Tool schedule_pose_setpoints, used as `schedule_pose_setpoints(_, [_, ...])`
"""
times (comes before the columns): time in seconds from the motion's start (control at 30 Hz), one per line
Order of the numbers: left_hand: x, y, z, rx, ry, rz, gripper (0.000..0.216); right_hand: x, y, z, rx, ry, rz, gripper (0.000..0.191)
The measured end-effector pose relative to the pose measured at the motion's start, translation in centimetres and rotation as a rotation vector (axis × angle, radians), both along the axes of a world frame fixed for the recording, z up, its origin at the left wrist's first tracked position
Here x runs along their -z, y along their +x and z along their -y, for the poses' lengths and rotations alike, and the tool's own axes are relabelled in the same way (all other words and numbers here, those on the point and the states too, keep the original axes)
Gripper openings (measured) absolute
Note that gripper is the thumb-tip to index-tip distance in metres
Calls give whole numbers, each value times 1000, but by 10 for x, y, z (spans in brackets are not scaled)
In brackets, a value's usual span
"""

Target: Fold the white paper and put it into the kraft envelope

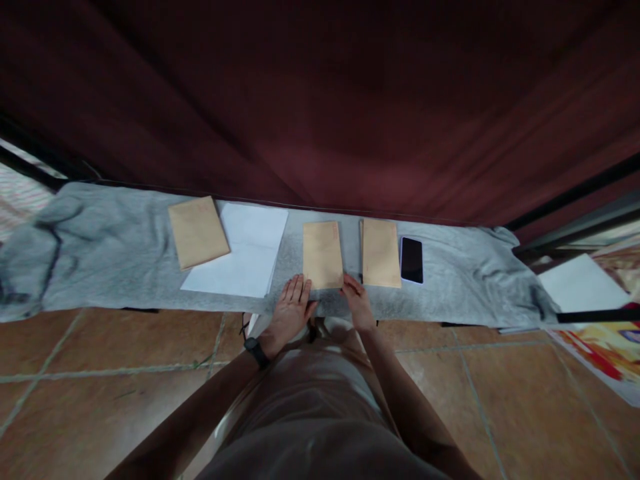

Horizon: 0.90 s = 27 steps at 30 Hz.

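Note:
A brown paper envelope (323, 255) lies flat on the grey cloth in front of me. My left hand (292, 307), with a dark watch on its wrist, rests palm down at the envelope's lower left corner. Its fingers are stretched out, and the tips meet the paper. At the lower right corner, my right hand (357, 301) has its fingers bent together on the envelope's edge. Just right of that hand lies a small stack of brown envelopes (381, 253). Another brown envelope (199, 232) sits at the left, overlapping white paper sheets (253, 243).
A phone (412, 260) lies face up right of the stack. The grey cloth (465, 267) covers a long narrow surface, with a dark red curtain (320, 120) behind it. Dark frame bars (580, 200) stand at the right, near a white sheet (583, 283). Tiled floor (125, 393) shows below.

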<state>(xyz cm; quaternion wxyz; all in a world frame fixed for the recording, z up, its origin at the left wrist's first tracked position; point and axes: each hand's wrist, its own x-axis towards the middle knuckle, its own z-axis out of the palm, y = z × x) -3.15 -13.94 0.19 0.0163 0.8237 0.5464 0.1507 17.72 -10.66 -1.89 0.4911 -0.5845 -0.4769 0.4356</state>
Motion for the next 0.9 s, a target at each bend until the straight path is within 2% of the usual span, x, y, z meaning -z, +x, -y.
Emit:
schedule_pose_setpoints(0.17, [1,0,1,3,8,-2,62,-3,1,-5,24,-96,-8,55])
schedule_pose_setpoints(0.37, [1,0,1,-9,16,-10,62,-11,-2,-4,39,-31,141,42])
schedule_pose_setpoints(0.7, [-4,3,2,-28,-26,-7,61,-22,-2,-2,-14,-106,-59,47])
schedule_pose_setpoints(0.9, [-5,4,3,-36,-33,26,60,-19,-8,-4,46,-185,-147,40])
